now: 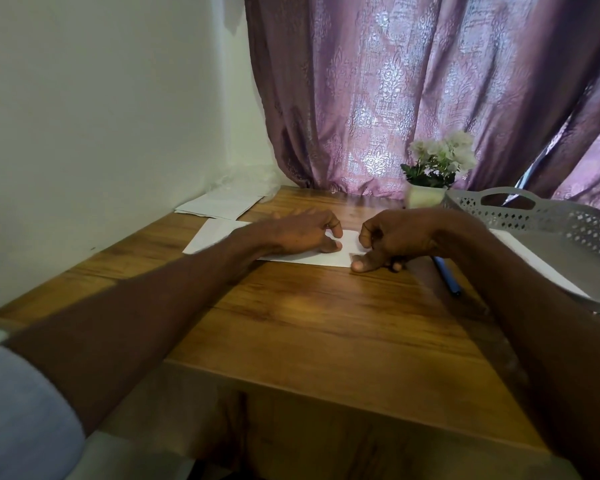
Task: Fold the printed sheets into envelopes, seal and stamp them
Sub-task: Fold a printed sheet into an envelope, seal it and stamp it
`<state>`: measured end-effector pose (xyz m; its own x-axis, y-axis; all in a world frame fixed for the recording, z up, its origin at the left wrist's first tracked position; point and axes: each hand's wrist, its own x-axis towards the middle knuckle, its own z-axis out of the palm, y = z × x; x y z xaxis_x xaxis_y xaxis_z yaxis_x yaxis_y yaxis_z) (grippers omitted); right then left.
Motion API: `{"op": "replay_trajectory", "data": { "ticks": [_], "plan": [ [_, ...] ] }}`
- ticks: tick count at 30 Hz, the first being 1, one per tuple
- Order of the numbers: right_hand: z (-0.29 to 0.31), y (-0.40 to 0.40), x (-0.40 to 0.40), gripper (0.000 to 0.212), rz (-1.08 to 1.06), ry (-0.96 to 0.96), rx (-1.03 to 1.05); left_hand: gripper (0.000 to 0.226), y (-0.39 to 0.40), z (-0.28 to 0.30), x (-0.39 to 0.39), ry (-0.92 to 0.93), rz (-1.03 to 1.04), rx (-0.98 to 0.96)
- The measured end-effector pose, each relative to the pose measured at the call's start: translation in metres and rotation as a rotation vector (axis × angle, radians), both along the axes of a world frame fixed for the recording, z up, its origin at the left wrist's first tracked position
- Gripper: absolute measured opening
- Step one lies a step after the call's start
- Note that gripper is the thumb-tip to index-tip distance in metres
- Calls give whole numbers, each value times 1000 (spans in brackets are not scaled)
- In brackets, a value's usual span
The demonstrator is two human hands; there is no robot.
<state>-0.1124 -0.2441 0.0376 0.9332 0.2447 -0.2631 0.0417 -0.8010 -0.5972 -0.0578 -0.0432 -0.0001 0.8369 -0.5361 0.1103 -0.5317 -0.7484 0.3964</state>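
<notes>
Wood-grain table (326, 317), with a white envelope (222, 233) lying flat toward its far edge, left of the middle. The left hand (302, 233) rests on the envelope, palm down, its outer fingers spread flat and blurred, index finger and thumb bent with their tips on the paper. The right hand (392, 240) sits at the envelope's right near corner, fingers curled in, thumb tip pressing down on a small dark patch there, perhaps a stamp (355, 255); I cannot tell whether the fingers pinch anything.

At the table's right edge stands a grey plastic basket (548, 220) with latticed walls and a handle cut-out; it holds white sheets (534, 261) lying flat on its floor. A blue pen (447, 275) lies on the wood just beside the basket, partly under the right wrist. More white papers (219, 206) are stacked at the far left corner against the wall. A small white pot of pale flowers (433, 171) stands at the far edge, before the purple curtain (413, 81).
</notes>
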Motion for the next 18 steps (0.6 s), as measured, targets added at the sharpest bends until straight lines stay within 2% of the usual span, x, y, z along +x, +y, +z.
{"op": "replay_trajectory", "data": {
  "ticks": [5, 10, 14, 18],
  "plan": [
    [-5, -2, 3, 32, -119, -24, 145, 30, 0, -1, -1, -9, 12, 8],
    [-4, -1, 3, 26, -103, 13, 96, 46, -2, -5, 0, -60, 38, 61],
    [2, -5, -2, 27, -52, 80, 104, 45, -2, -8, 6, -29, 30, 45],
    [-2, -1, -1, 20, -132, -11, 103, 43, -3, -7, 6, -10, 18, 48]
  ]
}}
